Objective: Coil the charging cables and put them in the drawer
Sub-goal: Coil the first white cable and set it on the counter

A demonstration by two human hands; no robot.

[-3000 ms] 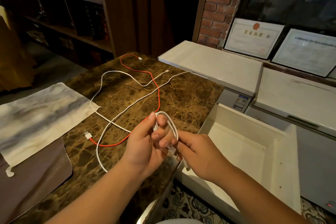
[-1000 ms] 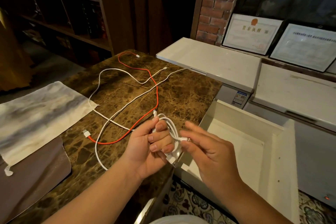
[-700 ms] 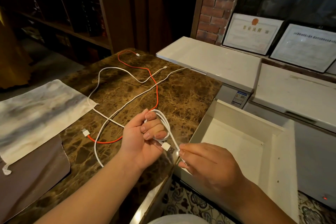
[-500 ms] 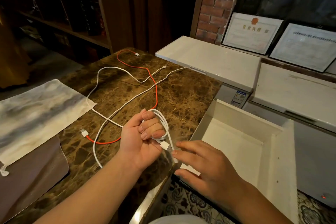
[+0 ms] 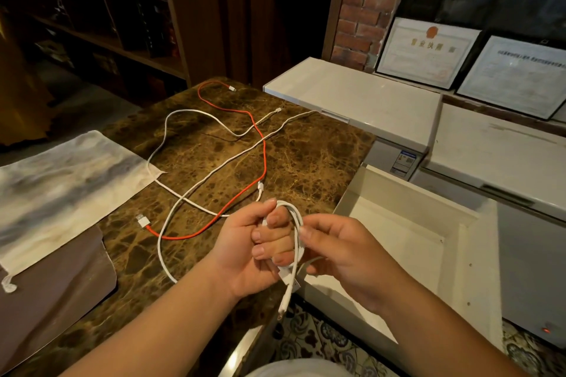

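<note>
Hands (image 5: 306, 249) grip coiled cable (image 5: 295, 223) (white)

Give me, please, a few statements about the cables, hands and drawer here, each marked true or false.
1. The left hand holds a coiled white cable. True.
2. The red cable is already in the drawer. False: it lies loose on the marble countertop.
3. The drawer stands open. True.
4. The right hand rests flat on the countertop. False: it is raised beside the coil, its fingers at the cable.
5. Only one white cable remains on the countertop. False: two loose white cables lie there, crossing the red one.
</note>
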